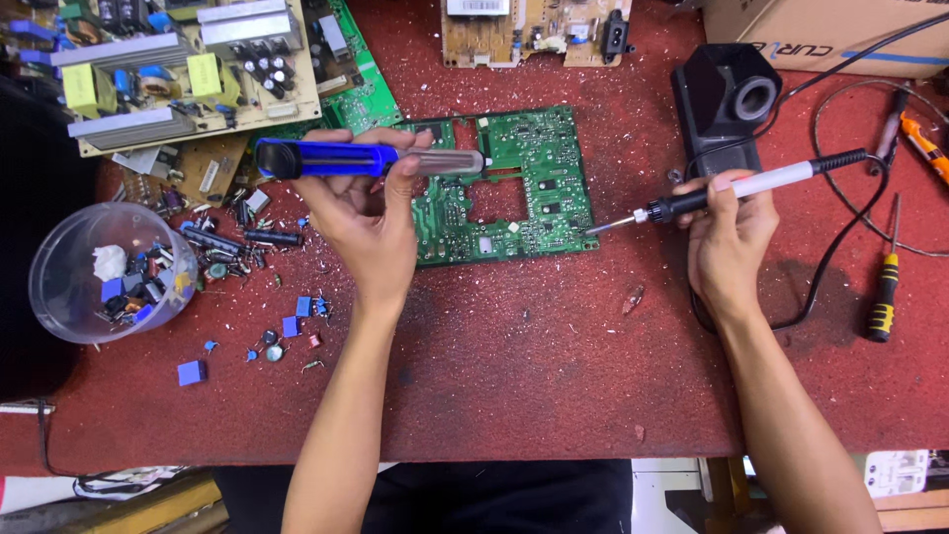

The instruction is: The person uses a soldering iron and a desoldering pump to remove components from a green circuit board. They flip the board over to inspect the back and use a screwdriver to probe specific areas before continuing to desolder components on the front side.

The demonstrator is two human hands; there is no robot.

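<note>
- Left hand (361,222) has its fingers wrapped round a blue solder sucker (366,158), held level over the green board's (539,188) left edge.
- Right hand (727,237) pinches a soldering iron (736,188), tip just off the board's right edge.
- Board lies flat on the red worktop (514,356).
- Clear cup (109,272) of parts sits far left; iron stand (727,99) behind the right hand.

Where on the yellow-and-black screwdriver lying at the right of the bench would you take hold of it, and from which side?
Grip the yellow-and-black screwdriver by its thick handle at the near end, coming from above or the right. It lies flat on the red mat, thin shaft pointing away, and a black cable runs close on its left. The right hand nearest it holds a soldering iron.
</note>
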